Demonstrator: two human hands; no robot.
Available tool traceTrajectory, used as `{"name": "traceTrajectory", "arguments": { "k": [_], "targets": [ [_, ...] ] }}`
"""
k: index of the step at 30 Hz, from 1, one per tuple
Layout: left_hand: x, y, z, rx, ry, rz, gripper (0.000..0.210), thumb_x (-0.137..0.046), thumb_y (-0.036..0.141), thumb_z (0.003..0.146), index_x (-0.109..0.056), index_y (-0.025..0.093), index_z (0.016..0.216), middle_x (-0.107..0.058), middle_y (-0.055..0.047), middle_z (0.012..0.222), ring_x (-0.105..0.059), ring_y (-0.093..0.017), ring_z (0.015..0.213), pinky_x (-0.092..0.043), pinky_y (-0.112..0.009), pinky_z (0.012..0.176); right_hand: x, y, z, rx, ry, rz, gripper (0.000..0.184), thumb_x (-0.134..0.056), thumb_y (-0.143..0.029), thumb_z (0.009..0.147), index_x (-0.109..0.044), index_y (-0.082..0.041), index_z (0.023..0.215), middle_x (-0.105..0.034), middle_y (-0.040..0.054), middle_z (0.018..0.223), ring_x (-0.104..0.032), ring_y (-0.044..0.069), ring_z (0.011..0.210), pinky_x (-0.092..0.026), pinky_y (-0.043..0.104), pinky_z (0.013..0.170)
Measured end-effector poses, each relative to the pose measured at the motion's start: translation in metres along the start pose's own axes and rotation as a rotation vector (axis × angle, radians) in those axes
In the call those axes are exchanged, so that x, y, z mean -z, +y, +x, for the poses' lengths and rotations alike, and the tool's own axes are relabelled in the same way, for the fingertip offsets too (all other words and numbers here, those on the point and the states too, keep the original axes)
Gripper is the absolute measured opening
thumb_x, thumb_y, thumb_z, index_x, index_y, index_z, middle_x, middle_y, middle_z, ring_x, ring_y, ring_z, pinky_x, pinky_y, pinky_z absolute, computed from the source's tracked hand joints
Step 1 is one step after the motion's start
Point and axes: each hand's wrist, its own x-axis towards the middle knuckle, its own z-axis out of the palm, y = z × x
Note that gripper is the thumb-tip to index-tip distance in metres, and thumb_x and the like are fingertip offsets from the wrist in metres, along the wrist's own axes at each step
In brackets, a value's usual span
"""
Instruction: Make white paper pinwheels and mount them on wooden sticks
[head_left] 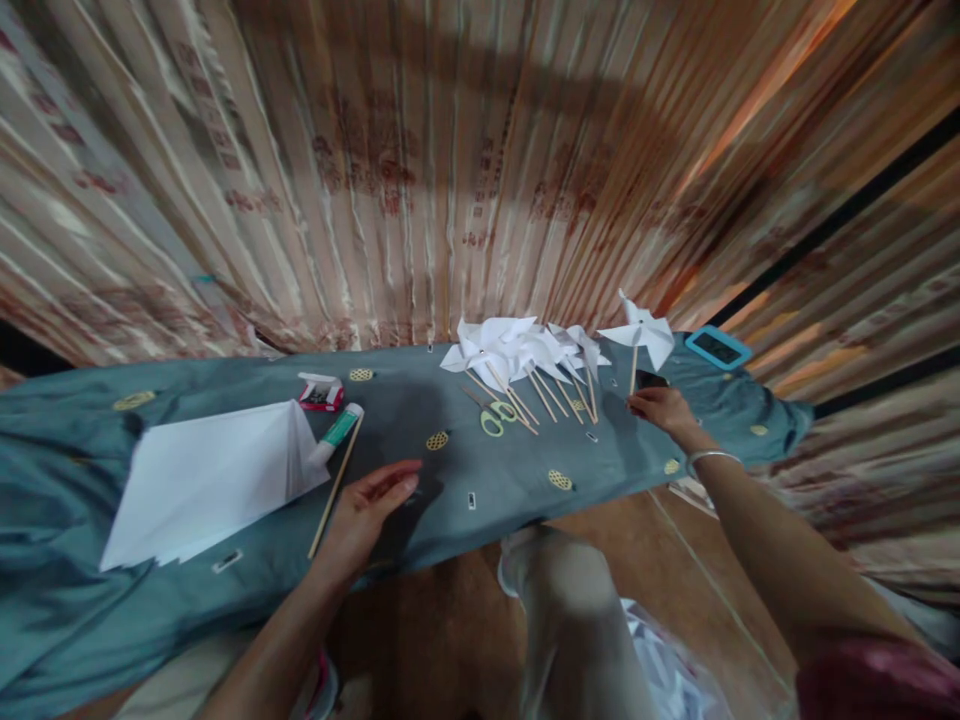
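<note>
Over on the left of the bench [405, 400], a stack of paper [202, 480] lies with a box [322, 394] behind its right corner, then a glue stick [339, 432] and a loose stick [335, 487] rightward, the left hand [367, 508] just past them. Around the middle, scissors [491, 409] lie in front of a heap of pinwheels [510, 348], the curtain [450, 170] behind. Farther right there's one more pinwheel [652, 335] in the right hand [664, 410], with a device [718, 347] beyond.
</note>
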Motion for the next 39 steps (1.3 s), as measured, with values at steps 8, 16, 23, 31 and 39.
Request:
{"name": "traceTrajectory", "arguments": {
  "k": [8, 16, 23, 31, 39],
  "targets": [
    [0.003, 0.001, -0.001, 0.056, 0.008, 0.074, 0.050, -0.081, 0.050, 0.051, -0.078, 0.019, 0.090, -0.077, -0.009, 0.097, -0.066, -0.027, 0.100, -0.047, -0.035, 0.092, -0.011, 0.024, 0.035, -0.087, -0.090, -0.215, 0.018, -0.069, -0.025, 0.072, -0.070, -0.015, 0.057, -0.063, 0.0027, 0.047, -0.062, 0.014, 0.051, -0.046, 0.020, 0.050],
    [0.001, 0.000, -0.001, 0.072, 0.002, 0.104, 0.048, -0.080, 0.050, 0.051, -0.079, 0.021, 0.089, -0.077, -0.008, 0.095, -0.067, -0.026, 0.096, -0.049, -0.034, 0.088, -0.014, 0.018, 0.046, -0.160, -0.245, -0.390, 0.019, -0.064, -0.024, 0.085, -0.073, -0.008, 0.084, -0.072, 0.0107, 0.078, -0.069, 0.020, 0.075, -0.053, 0.026, 0.065],
    [0.004, -0.001, -0.003, 0.059, -0.007, 0.071, 0.045, -0.081, 0.047, 0.054, -0.078, 0.021, 0.090, -0.077, -0.008, 0.094, -0.066, -0.025, 0.093, -0.049, -0.034, 0.084, -0.004, -0.004, 0.033, -0.209, -0.350, -0.521, 0.030, -0.052, -0.035, 0.097, -0.063, -0.015, 0.116, -0.063, 0.0102, 0.119, -0.063, 0.022, 0.104, -0.054, 0.038, 0.086],
    [0.007, -0.021, -0.007, -0.191, -0.043, 0.197, 0.029, -0.068, 0.037, 0.071, -0.077, 0.018, 0.091, -0.072, -0.007, 0.087, -0.063, -0.018, 0.077, -0.048, -0.028, 0.070, -0.011, -0.050, -0.035, 0.032, -0.107, -0.670, 0.034, -0.048, -0.031, 0.093, -0.072, -0.010, 0.106, -0.069, 0.0280, 0.104, -0.067, 0.040, 0.099, -0.050, 0.047, 0.081],
    [0.032, -0.019, -0.009, -0.443, 0.036, 0.457, 0.018, -0.062, 0.019, 0.080, -0.077, 0.020, 0.090, -0.070, -0.005, 0.081, -0.063, -0.015, 0.073, -0.049, -0.026, 0.069, -0.103, -0.214, -0.166, 0.732, -0.531, -0.334, 0.023, -0.048, -0.026, 0.094, -0.071, -0.021, 0.093, -0.076, 0.0092, 0.094, -0.071, 0.025, 0.089, -0.047, 0.031, 0.075]
  ]
}}
